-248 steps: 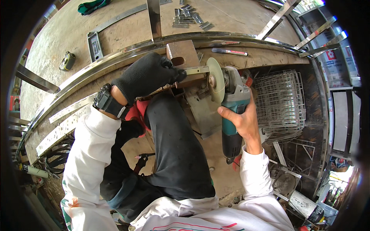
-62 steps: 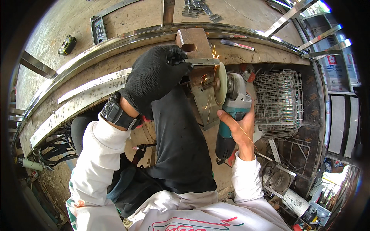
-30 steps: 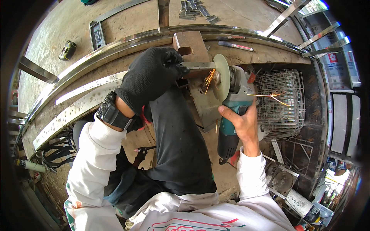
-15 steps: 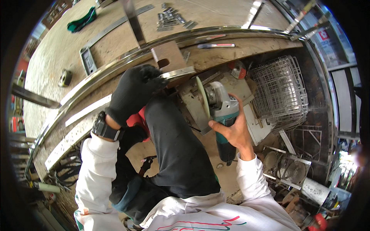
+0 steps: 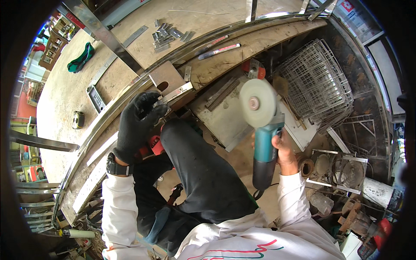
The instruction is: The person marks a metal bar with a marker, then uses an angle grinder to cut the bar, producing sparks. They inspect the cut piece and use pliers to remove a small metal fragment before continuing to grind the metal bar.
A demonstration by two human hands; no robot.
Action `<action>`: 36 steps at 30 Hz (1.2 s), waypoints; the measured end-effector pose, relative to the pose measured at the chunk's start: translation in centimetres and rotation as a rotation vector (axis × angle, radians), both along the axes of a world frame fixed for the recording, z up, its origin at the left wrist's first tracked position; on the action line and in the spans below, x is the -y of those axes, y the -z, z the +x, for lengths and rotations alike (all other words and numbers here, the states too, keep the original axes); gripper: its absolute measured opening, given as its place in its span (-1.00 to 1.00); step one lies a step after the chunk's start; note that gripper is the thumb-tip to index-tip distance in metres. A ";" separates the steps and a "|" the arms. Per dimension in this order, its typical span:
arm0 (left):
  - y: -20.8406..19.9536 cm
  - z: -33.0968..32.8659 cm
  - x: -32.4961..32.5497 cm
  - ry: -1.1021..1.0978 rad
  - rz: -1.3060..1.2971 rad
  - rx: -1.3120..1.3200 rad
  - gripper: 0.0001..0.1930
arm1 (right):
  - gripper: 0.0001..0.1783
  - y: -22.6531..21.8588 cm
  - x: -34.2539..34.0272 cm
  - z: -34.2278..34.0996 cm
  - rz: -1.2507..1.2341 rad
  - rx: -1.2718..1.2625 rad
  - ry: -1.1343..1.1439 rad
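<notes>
My left hand, in a black glove with a watch at the wrist, grips a short flat steel strip lying at the curved metal edge of the wooden workbench. My right hand, bare, holds a teal angle grinder by its body. Its pale round disc faces up and is lifted clear of the strip, off to the right. My raised knee in dark trousers sits between the two hands.
Several small metal pieces, two markers, a green item and a tape measure lie on the bench. A wire basket stands to the right. Metal offcuts and clutter cover the floor at lower right.
Earlier the grinder disc was against the strip throwing sparks. Now the grinder has swung away to the right, its disc turned face up, with no sparks. My left hand stays on the strip.
</notes>
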State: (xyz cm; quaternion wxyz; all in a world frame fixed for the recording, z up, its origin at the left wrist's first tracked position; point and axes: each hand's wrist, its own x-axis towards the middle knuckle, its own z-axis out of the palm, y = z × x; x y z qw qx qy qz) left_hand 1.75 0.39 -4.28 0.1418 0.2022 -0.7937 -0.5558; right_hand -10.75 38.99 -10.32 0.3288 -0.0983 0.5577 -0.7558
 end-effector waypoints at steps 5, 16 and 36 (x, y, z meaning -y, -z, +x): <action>-1.6 1.0 -3.4 -0.250 -0.587 -0.268 -0.75 | -0.18 -1.4 -0.8 -1.5 -0.003 0.124 -0.024; 5.3 -1.0 -27.9 0.377 0.930 0.141 -0.36 | -0.16 -3.1 3.8 -4.4 -0.076 0.074 0.008; 0.2 3.4 -8.9 -0.002 0.042 -0.111 -0.62 | -0.20 9.2 6.3 -13.7 0.993 -0.382 0.704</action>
